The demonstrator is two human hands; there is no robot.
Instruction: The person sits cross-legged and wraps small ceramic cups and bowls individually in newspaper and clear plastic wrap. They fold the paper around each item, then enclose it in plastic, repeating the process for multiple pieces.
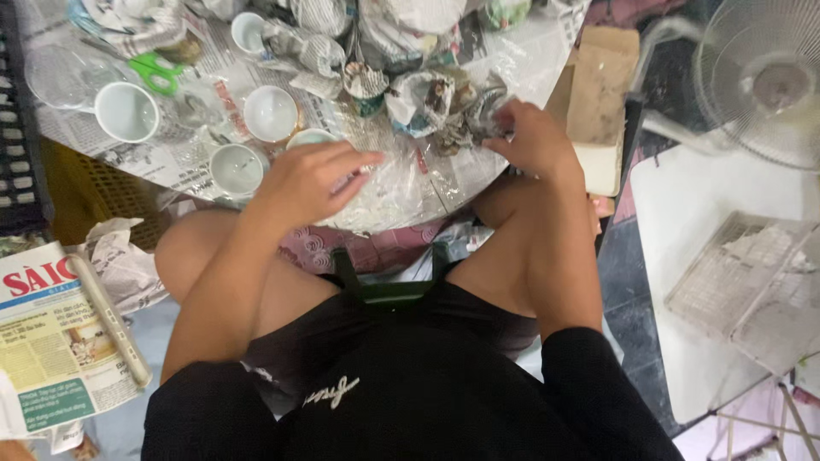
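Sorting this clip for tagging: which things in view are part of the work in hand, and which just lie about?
In hand:
left hand flat on clear plastic sheet over newspaper
right hand, grip on crumpled newspaper bundle
small white ceramic cups
paper-wrapped cups

Lying about:
green-handled scissors
white electric fan
folded newspaper on the floor
white wire rack

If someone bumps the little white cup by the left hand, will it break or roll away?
The white cup looks like glazed ceramic, so it would probably chip or crack if knocked off the table. It stands upright on a flat base, so it likely slides rather than rolls. The newspaper under it may slow it. The left hand hovers close beside it.
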